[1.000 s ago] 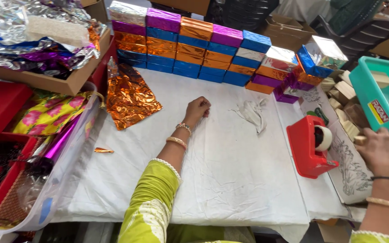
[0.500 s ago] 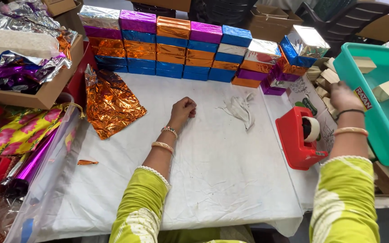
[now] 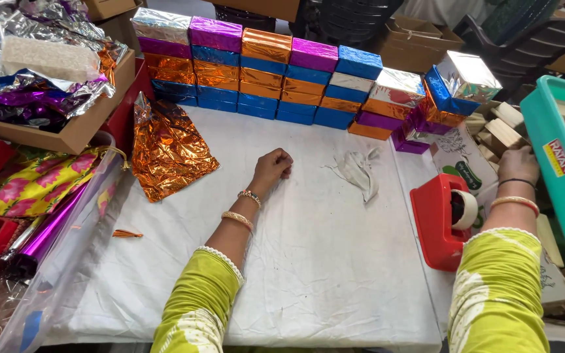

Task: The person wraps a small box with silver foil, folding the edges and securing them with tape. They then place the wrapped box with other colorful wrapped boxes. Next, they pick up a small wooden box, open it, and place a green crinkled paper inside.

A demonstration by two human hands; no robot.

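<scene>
My left hand point(image 3: 271, 168) lies as a closed fist on the white table cover point(image 3: 308, 261), holding nothing. A crinkled orange foil sheet point(image 3: 168, 153) lies to its left. A crumpled white scrap point(image 3: 358, 171) lies to its right. My right hand point(image 3: 518, 165) rests on a pile of bare wooden blocks point(image 3: 501, 134) beside a teal plastic bin point(image 3: 557, 176). Its fingers curl down out of sight, so I cannot see whether they grip a block. A red tape dispenser point(image 3: 439, 219) stands just left of my right forearm.
A wall of foil-wrapped boxes point(image 3: 263, 72) in orange, blue, purple and silver runs along the far edge. A cardboard box of loose foil point(image 3: 53, 124) sits at the far left. Below it lie a purple foil roll point(image 3: 47, 229) and yellow floral cloth point(image 3: 34, 186).
My right hand has moved from the near side of the teal bin up to the wooden blocks. The left fist has stayed in place.
</scene>
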